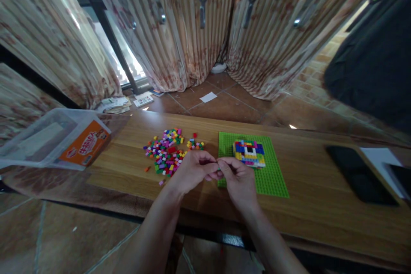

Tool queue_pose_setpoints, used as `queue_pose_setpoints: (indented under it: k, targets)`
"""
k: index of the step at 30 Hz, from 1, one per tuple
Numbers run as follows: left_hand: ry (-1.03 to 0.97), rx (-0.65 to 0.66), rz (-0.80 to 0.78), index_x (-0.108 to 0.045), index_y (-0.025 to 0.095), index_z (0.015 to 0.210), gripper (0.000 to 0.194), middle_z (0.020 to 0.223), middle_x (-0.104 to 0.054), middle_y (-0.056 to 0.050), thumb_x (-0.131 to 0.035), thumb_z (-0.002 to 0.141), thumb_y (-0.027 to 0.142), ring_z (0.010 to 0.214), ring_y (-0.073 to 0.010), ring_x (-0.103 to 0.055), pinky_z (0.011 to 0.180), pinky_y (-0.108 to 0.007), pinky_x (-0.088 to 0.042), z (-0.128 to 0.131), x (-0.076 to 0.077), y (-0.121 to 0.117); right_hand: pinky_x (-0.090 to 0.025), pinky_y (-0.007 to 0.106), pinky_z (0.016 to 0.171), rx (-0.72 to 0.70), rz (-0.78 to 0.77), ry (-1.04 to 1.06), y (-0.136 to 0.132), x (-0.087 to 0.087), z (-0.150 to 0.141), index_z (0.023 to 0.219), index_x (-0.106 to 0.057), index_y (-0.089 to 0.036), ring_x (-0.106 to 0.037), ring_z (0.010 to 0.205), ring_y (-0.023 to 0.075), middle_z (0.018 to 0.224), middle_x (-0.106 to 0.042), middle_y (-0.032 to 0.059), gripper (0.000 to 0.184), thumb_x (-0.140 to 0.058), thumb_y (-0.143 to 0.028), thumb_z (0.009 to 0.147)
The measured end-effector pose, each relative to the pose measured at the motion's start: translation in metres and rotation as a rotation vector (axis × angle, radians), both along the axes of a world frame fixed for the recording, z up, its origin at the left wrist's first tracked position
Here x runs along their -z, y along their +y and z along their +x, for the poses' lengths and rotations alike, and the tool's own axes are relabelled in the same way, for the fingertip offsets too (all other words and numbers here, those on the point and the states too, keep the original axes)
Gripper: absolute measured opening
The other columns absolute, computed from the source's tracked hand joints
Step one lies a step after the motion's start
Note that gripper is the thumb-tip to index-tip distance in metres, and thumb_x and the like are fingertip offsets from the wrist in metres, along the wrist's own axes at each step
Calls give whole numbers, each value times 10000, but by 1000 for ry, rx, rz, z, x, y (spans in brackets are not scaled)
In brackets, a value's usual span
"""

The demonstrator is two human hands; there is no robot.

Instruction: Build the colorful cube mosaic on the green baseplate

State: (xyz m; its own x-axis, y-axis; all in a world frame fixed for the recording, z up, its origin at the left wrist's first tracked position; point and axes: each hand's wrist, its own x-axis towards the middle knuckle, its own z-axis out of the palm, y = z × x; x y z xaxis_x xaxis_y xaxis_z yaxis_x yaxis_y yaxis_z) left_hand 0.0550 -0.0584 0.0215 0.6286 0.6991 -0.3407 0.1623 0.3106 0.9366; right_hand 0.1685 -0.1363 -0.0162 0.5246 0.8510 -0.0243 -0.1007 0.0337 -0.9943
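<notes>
My left hand (195, 169) and my right hand (239, 180) meet over the near left edge of the green baseplate (272, 180). Their fingertips pinch together on a small toy brick (219, 168), mostly hidden by the fingers, with a speck of green showing. Just beyond my right hand, a multicoloured brick build (250, 152) stands on the baseplate, roughly square, with a white-edged dark opening in its top. Left of my left hand, a loose pile of colourful toy bricks (165, 150) is spread on the wooden table.
A clear plastic bin (41, 154) with an orange label stands at the table's left end. On the right lie a dark flat tablet-like object (359, 173), white paper (382, 160) and another dark device (400, 177). Curtains (192, 43) hang beyond the wooden table (128, 175).
</notes>
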Motion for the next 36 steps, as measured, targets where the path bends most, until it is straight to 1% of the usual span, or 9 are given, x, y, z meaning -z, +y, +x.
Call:
queue_pose_setpoints:
  k: [6,8,12,14,17,22,27,31,36]
  targets:
    - [-74,30,-79,-665,103,759,331,623,-703,-45,-816,638,372,554,-115,-652,541,-195,-496,-7,1,4,-513,279,528,-32,-28,90,2,11,-2,780,-708,-189,-599,535,151,611,-664,5,237,-668,-421,802]
    - [-89,7,-55,-664,109,788,342,628,-697,-32,-823,643,375,555,-108,-647,550,-196,-499,-11,1,8,-516,291,565,-54,-41,-34,2,14,-4,806,-703,-193,-620,570,163,663,-683,22,242,-610,-411,853]
    - [-151,-85,22,-683,143,947,366,753,-706,-9,-813,678,355,624,-105,-659,594,-212,-521,-17,0,15,-504,314,692,-44,-59,-515,1,13,-5,860,-720,-198,-643,714,187,807,-702,70,218,-536,-304,908]
    - [-151,-82,60,-687,145,974,353,788,-704,-13,-795,700,339,656,-110,-662,618,-223,-527,-17,1,15,-497,318,724,-65,-58,-651,2,12,-5,888,-725,-190,-641,752,191,845,-697,87,231,-506,-255,921]
    - [-134,-67,104,-669,126,944,293,766,-699,-22,-756,730,306,636,-109,-644,606,-223,-510,-11,2,13,-498,309,740,-112,-45,-698,4,12,-7,886,-712,-181,-642,771,187,854,-689,91,250,-471,-224,936]
    - [-121,-75,199,-637,134,851,169,770,-703,-30,-703,759,260,659,-115,-632,614,-221,-501,-1,1,11,-500,296,753,-148,-22,-657,2,8,-5,906,-701,-186,-654,778,177,862,-702,77,261,-446,-220,953]
    - [-57,-97,435,-697,152,828,77,765,-687,-15,-669,773,199,713,-131,-621,675,-243,-493,16,5,8,-507,315,748,-32,-32,-672,-12,-7,16,959,-713,-195,-665,796,190,885,-709,72,251,-474,-270,948]
    - [-34,-197,588,-740,170,826,82,778,-679,-18,-669,787,177,734,-141,-606,704,-263,-485,41,14,-2,-525,325,764,151,-51,-640,-27,-20,49,956,-725,-215,-682,840,195,954,-736,66,247,-524,-356,931]
    - [27,-229,652,-778,201,850,125,831,-689,-28,-669,804,159,724,-137,-619,713,-274,-503,68,23,-12,-534,336,709,411,-131,-521,-39,-12,100,912,-746,-192,-685,785,210,913,-748,83,274,-608,-420,850]
